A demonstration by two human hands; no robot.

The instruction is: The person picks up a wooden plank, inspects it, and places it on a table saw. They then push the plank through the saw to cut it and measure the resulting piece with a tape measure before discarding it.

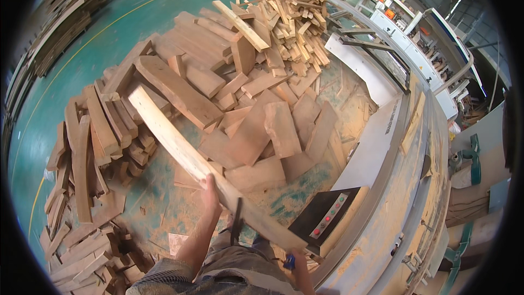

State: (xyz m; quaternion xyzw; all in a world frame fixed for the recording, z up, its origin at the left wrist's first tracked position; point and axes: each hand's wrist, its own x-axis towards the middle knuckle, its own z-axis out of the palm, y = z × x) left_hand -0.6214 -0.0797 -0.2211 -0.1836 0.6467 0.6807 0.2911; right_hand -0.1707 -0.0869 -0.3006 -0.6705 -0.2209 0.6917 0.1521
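A long pale wooden board (174, 145) slants across the middle, from the offcut pile at the far left to near my body at the lower right. My left hand (210, 192) is closed on its left edge, around the middle of its length. At the near end, my right hand (300, 265) is closed at the board, partly blurred. A small blue object (289, 262) shows against the right hand; its kind is not clear. A thin black strip (237, 221) stands up between my body and the board.
Brown wood blocks (245, 131) and thinner sticks (300, 22) are heaped ahead; more offcuts (98, 257) lie lower left. On the right runs a sawdust-covered machine table (382, 229) with a button panel (330, 216). Stacked planks (65, 27) stand far left on the green floor (136, 5).
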